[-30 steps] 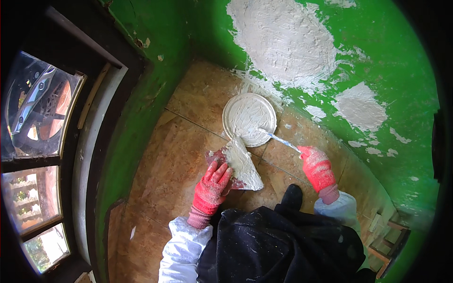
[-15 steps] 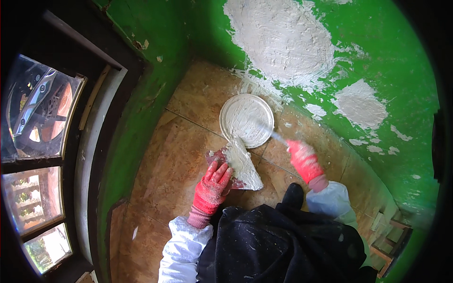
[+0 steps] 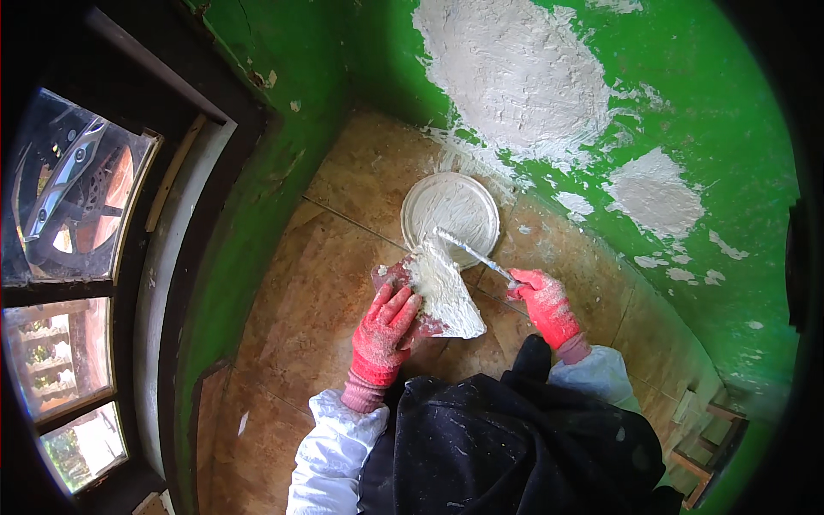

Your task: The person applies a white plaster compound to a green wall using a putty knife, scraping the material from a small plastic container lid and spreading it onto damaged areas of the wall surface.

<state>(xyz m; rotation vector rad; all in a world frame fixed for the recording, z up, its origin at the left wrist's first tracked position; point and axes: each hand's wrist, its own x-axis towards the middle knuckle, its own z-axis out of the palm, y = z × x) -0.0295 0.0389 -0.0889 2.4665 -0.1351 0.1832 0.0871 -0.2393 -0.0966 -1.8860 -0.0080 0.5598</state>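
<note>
Hiding part of tool [image 3: 477, 252], right hand [image 3: 547, 309]

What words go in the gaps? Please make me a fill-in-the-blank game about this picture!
1. The gloves on the left hand and right hand are ____.
2. The paste on the reddish board is ____.
3. The thin tool is in the ____ hand.
4. The wall around the pale patches is painted ____.
Missing words: red; white; right; green.
</note>
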